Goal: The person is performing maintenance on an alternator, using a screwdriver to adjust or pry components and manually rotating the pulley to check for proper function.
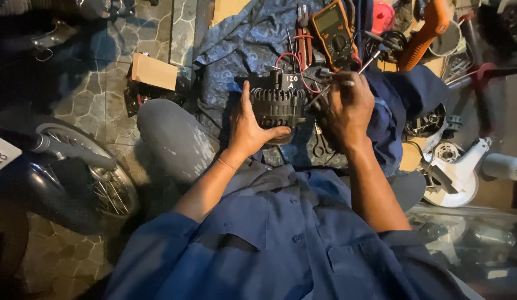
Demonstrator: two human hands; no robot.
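My left hand (252,129) cups a black ribbed alternator (278,97) from its left side and underneath, holding it up over my lap. My right hand (347,108) is closed around a thin metal probe or screwdriver (365,65), its tip at the alternator's right side. Red leads (289,60) run from there toward an orange-cased multimeter (332,30) lying just beyond on a blue patterned cloth (242,41).
Red-handled pliers (303,33) lie beside the meter. A cardboard box (153,71) sits on the stone floor at left, a motorcycle wheel (100,172) at lower left. White fan parts (455,166) and an orange tool (422,33) crowd the right.
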